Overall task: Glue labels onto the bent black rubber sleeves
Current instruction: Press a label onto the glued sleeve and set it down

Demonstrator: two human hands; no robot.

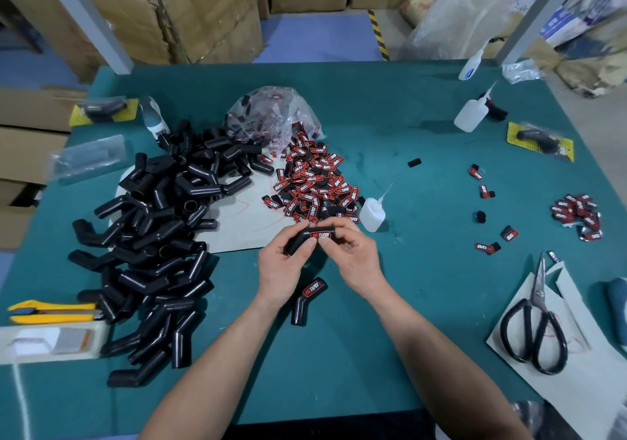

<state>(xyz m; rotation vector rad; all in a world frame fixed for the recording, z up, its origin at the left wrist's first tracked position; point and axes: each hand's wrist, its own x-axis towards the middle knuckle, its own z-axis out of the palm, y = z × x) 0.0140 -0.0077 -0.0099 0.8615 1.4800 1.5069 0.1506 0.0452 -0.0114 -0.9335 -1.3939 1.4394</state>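
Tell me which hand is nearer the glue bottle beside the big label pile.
Right. The right hand is just left of the bottle, a little nearer the person; the left hand is farther left, past the sleeve both hold.

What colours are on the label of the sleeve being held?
The label on the sleeve is black with red and white print; head view shows it best.

Green table [407,107] carries a black sleeve heap [163,222], a label pile [315,182] (red and black), 3 glue bottles [371,214], 1 yellow knife [51,312].
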